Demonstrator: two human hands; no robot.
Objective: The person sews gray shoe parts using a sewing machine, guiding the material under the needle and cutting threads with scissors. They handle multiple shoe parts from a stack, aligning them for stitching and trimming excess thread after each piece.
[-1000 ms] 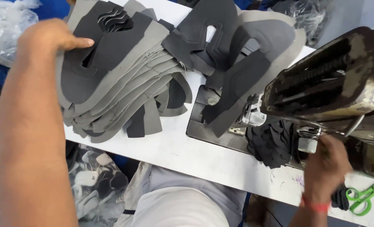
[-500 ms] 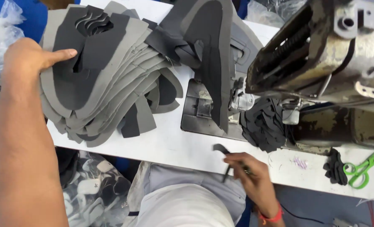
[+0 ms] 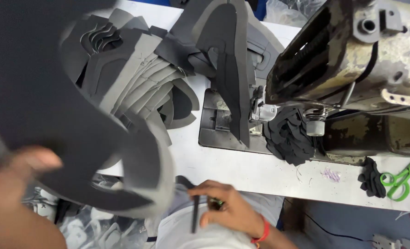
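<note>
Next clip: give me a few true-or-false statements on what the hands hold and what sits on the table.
1. The left hand lifts a dark grey cut piece close to the camera. True.
2. The right hand rests on the sewing machine. False: it is low at the lap, holding a thin dark strip.
3. Green scissors lie at the right of the table. True.
4. The stack of grey pieces lies right of the machine. False: it lies to its left.
</note>
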